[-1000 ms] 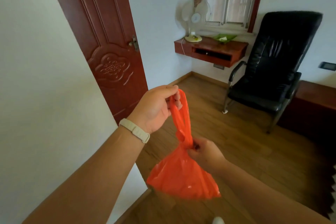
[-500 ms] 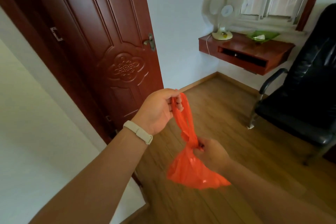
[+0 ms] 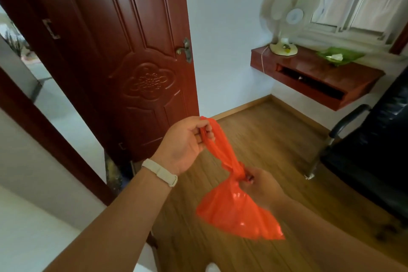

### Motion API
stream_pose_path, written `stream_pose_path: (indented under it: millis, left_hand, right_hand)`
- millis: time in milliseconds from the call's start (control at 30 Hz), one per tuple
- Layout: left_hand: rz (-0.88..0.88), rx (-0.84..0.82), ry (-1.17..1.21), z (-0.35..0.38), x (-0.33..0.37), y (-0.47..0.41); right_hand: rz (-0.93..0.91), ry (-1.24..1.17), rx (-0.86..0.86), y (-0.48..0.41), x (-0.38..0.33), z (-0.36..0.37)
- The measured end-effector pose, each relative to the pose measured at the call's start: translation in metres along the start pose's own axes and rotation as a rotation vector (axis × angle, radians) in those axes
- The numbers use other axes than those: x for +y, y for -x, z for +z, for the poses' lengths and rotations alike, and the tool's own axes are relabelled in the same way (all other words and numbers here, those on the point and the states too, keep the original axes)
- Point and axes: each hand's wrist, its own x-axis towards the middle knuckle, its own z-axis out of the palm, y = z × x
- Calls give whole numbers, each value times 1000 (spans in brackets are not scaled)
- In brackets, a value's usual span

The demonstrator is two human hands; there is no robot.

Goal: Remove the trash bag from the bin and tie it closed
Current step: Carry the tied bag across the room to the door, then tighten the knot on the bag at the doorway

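Observation:
An orange trash bag [image 3: 236,210] hangs in the air in front of me, its top twisted into a long strip with a knot-like bunch at the neck. My left hand [image 3: 183,141], with a pale wristband, grips the upper end of the strip. My right hand [image 3: 260,185] pinches the bunched neck just above the bag's full lower part. No bin is in view.
An open dark red door [image 3: 123,55] stands at left with a doorway beyond it. A wall-mounted red shelf [image 3: 313,81] carries a fan [image 3: 289,20] and a green dish [image 3: 337,56]. A black armchair [image 3: 375,152] stands at right on the wood floor [image 3: 265,139].
My view has turned left, showing more of the door and doorway. The bag's neck has been pulled tighter between the hands, and the bag has swung to the right.

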Motion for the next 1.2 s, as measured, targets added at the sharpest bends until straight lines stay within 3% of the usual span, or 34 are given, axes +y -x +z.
stream_pose_path:
  millis: [367, 567, 833, 1033, 1200]
  left_hand:
    - [30, 58, 25, -76, 2, -109]
    - [31, 229, 8, -118, 8, -136]
    - [19, 486, 67, -173, -6, -162]
    - [-9, 800, 136, -203, -41, -181]
    - [-56, 1011, 23, -239, -77, -199]
  right_hand:
    - [-14, 53, -195, -136, -29, 46]
    - [-51, -6, -466, -186, -70, 62]
    - [-232, 109, -567, -280, -58, 134]
    - [-343, 161, -825, -335, -45, 201]
    - [-444, 215, -999, -369, -34, 256]
